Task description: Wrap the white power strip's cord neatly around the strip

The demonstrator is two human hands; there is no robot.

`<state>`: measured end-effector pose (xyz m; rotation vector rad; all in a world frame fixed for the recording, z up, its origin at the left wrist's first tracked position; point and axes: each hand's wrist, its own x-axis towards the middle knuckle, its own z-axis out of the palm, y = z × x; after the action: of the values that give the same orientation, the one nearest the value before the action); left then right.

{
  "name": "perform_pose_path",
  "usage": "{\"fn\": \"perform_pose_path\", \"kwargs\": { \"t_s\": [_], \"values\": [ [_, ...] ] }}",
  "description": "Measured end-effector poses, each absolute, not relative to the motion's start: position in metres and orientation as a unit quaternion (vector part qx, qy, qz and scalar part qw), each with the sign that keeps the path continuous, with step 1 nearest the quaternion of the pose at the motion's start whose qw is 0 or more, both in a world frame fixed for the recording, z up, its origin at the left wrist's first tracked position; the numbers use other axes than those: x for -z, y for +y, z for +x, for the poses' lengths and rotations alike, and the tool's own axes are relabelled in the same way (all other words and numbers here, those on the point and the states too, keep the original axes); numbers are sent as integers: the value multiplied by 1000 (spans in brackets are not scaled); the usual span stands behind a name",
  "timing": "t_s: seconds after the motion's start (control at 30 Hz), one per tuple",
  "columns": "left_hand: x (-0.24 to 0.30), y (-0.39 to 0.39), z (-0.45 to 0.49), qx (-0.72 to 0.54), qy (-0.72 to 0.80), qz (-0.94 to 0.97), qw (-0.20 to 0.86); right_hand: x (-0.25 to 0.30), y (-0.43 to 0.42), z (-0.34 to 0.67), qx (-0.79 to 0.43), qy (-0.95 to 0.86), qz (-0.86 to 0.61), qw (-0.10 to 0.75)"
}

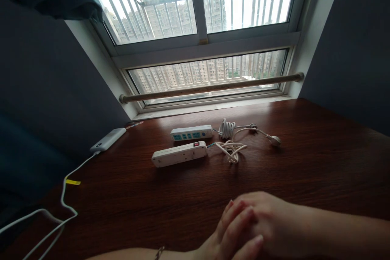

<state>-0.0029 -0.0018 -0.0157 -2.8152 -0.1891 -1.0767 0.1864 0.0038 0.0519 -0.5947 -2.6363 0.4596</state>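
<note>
Currently, the left hand [233, 231] clasps the right hand [272, 217], grip hidden, before the red-switched power strip [178, 155], apparently untouched, cord [230, 145] loose.

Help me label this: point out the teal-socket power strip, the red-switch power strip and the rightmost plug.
Teal-socket power strip [191, 133], head view, middle of casing.
Red-switch power strip [179, 154], head view, middle of casing.
Rightmost plug [275, 141], head view, plug body.

No text can be read on the near power strip [179, 155], far power strip [191, 132] or yellow tag [73, 182].
</note>
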Motion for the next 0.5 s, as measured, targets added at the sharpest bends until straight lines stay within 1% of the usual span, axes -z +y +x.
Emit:
{"fn": "perform_pose_path", "kwargs": {
  "t_s": [0.07, 0.13, 0.2, 0.23, 0.27, 0.33, 0.43, 0.5],
  "values": [
    [23, -1, 1, 391, -81, -912, 87, -61, 31, 207, -114, -932, -237, 251],
    [26, -1, 4, 401, -77, -908, 92, -69, 59, 232, -26, -890, -313, 330],
    [25, -1, 6, 388, -64, -915, 87, -71, 85, 258, 63, -830, -411, 372],
    [22, -1, 6, 374, -59, -922, 82, -69, 96, 270, 95, -798, -465, 370],
    [18, -1, 5, 363, -54, -927, 78, -65, 106, 281, 119, -773, -513, 353],
    [10, -1, 2, 338, -49, -937, 68, -56, 122, 297, 136, -743, -593, 279],
    [0, -2, -2, 302, -46, -950, 56, -42, 134, 310, 98, -719, -665, 174],
    [-4, -2, -3, 283, -45, -957, 43, -37, 137, 314, 72, -711, -684, 145]
  ]
}}
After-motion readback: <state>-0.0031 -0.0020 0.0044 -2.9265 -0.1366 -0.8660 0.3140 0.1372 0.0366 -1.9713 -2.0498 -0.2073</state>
